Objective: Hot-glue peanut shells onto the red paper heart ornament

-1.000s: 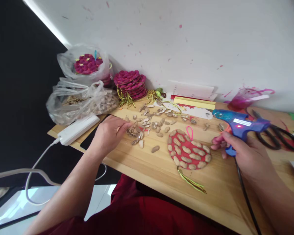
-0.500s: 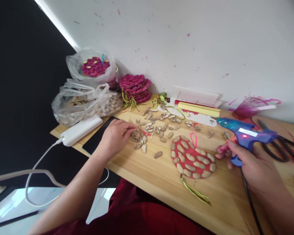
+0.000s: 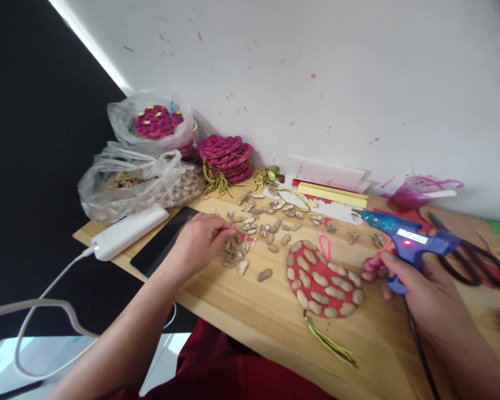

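Note:
My left hand (image 3: pixel 202 241) rests on the wooden table (image 3: pixel 254 311) at the edge of a scatter of peanut shells (image 3: pixel 258 222), its fingers curled and pinched among them; what they grip is hidden. My right hand (image 3: pixel 416 283) is closed round the handle of a blue glue gun (image 3: pixel 404 236) with a red light on, its nozzle pointing left. Between the hands lies a red round felt piece (image 3: pixel 323 278) covered with glued peanut shells, with a pink loop on top and yellow-green strings below.
Plastic bags of peanuts (image 3: pixel 137 180) and of red flower pieces (image 3: pixel 154 122) stand at the back left, beside a stack of red flower discs (image 3: pixel 227 155). A white power strip (image 3: pixel 127 230) and a black phone (image 3: pixel 162 244) lie left. Black scissors (image 3: pixel 475 261) lie right.
The view has shifted slightly. My left hand has stayed at the shell pile, fingers working among the shells. My right hand keeps holding the glue gun in about the same place.

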`<state>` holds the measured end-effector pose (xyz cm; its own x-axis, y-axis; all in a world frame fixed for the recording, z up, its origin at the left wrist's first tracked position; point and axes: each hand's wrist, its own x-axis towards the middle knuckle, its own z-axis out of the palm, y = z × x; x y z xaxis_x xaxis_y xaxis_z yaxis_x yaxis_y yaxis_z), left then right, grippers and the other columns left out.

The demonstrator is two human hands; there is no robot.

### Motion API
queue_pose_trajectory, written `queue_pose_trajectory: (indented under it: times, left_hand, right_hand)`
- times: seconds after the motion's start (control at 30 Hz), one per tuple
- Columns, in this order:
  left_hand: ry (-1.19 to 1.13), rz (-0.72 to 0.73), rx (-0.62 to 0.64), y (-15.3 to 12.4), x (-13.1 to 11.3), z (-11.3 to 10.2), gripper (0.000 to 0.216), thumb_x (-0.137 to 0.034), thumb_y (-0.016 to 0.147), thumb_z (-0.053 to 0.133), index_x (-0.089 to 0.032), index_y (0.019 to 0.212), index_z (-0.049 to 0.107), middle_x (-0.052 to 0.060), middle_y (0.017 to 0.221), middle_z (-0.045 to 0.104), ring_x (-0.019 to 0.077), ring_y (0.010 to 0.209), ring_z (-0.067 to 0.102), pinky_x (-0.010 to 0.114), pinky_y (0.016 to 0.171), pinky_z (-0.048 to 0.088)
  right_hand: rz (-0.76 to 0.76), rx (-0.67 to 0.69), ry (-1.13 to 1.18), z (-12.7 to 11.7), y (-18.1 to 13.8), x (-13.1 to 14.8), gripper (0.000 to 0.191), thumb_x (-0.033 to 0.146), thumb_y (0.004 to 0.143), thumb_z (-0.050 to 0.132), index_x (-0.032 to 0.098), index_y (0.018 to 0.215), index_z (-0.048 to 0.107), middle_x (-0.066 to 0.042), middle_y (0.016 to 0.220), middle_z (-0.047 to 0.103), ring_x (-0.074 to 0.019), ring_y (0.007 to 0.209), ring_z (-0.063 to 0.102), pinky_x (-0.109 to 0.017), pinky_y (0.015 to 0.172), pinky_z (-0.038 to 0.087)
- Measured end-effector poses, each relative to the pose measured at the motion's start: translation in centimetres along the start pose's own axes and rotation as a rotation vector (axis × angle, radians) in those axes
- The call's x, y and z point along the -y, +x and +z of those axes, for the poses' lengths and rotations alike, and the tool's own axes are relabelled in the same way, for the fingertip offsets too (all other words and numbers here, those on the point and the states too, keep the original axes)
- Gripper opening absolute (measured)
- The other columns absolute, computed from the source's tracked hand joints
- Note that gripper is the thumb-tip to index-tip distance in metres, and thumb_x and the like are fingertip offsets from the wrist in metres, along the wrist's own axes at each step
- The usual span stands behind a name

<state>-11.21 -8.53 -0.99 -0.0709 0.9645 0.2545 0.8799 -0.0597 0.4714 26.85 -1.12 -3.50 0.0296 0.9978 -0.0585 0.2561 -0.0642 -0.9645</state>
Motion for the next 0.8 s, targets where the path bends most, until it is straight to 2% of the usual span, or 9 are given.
queue_pose_trajectory:
  times: [0.1, 0.17, 0.3, 0.43, 0.53, 0.67, 0.8]
  left_hand:
    - [0.037, 0.021, -0.050, 0.6, 0.3, 0.6, 0.028, -0.022, 0.097, 0.054, -0.018, 0.107, 0.080, 0.009, 0.103, 0.075, 0.0237, 0.097, 0.067, 0.038, 0.092, 0.051]
    - [0.070, 0.039, -0.037, 1.0, 0.5, 1.2, 0.036, -0.014, 0.095, 0.050, -0.019, 0.115, 0.080, 0.011, 0.107, 0.073, 0.0245, 0.100, 0.065, 0.039, 0.094, 0.052]
    - [0.033, 0.072, 0.025, 1.3, 0.6, 1.2, 0.041, -0.008, 0.091, 0.049, -0.026, 0.104, 0.083, 0.007, 0.104, 0.072, 0.0223, 0.098, 0.065, 0.037, 0.092, 0.053]
    - [0.079, 0.026, -0.086, 1.9, 1.6, -0.5, 0.031, -0.018, 0.094, 0.053, -0.021, 0.107, 0.081, 0.008, 0.103, 0.076, 0.0244, 0.099, 0.066, 0.040, 0.094, 0.053]
    - [0.176, -0.007, -0.070, 2.8, 2.8, -1.1, 0.029, -0.016, 0.091, 0.056, -0.018, 0.107, 0.080, 0.009, 0.109, 0.078, 0.0276, 0.104, 0.067, 0.045, 0.101, 0.050]
    - [0.198, 0.084, 0.031, 3.8, 3.5, 0.0, 0.029, -0.013, 0.090, 0.057, -0.018, 0.106, 0.080, 0.007, 0.112, 0.080, 0.0265, 0.106, 0.069, 0.044, 0.105, 0.047]
    - [0.192, 0.100, 0.020, 4.3, 3.1, 1.2, 0.025, -0.016, 0.091, 0.058, -0.017, 0.101, 0.081, 0.008, 0.106, 0.081, 0.0265, 0.102, 0.069, 0.041, 0.100, 0.050]
  right_hand:
    - [0.014, -0.021, -0.017, -0.1, 0.0, 0.0, 0.043, 0.060, 0.074, 0.082, 0.019, 0.079, 0.074, -0.010, 0.080, 0.077, -0.0237, 0.066, 0.073, -0.023, 0.040, 0.048]
    - [0.027, -0.032, -0.030, -0.1, 0.1, 0.0, 0.043, 0.061, 0.073, 0.082, 0.019, 0.078, 0.074, -0.010, 0.080, 0.077, -0.0241, 0.066, 0.073, -0.023, 0.040, 0.048]
    - [0.051, -0.048, -0.015, 0.0, 0.1, 0.0, 0.040, 0.060, 0.070, 0.082, 0.021, 0.076, 0.073, -0.011, 0.081, 0.076, -0.0262, 0.068, 0.074, -0.026, 0.040, 0.049]
    - [0.070, -0.066, -0.001, 0.1, 0.2, 0.0, 0.032, 0.054, 0.072, 0.083, 0.024, 0.078, 0.072, -0.010, 0.082, 0.075, -0.0262, 0.069, 0.073, -0.027, 0.039, 0.048]
    - [0.080, -0.056, -0.017, 0.1, 0.1, 0.2, 0.030, 0.052, 0.072, 0.082, 0.025, 0.076, 0.072, -0.010, 0.081, 0.074, -0.0246, 0.068, 0.071, -0.027, 0.041, 0.048]
    - [0.068, -0.055, -0.054, 0.0, 0.0, 0.4, 0.031, 0.054, 0.072, 0.081, 0.023, 0.074, 0.073, -0.009, 0.079, 0.074, -0.0222, 0.066, 0.068, -0.026, 0.043, 0.049]
    - [0.083, -0.069, -0.034, 0.1, 0.1, 0.3, 0.037, 0.056, 0.068, 0.084, 0.022, 0.077, 0.074, -0.009, 0.078, 0.074, -0.0222, 0.066, 0.068, -0.025, 0.042, 0.050]
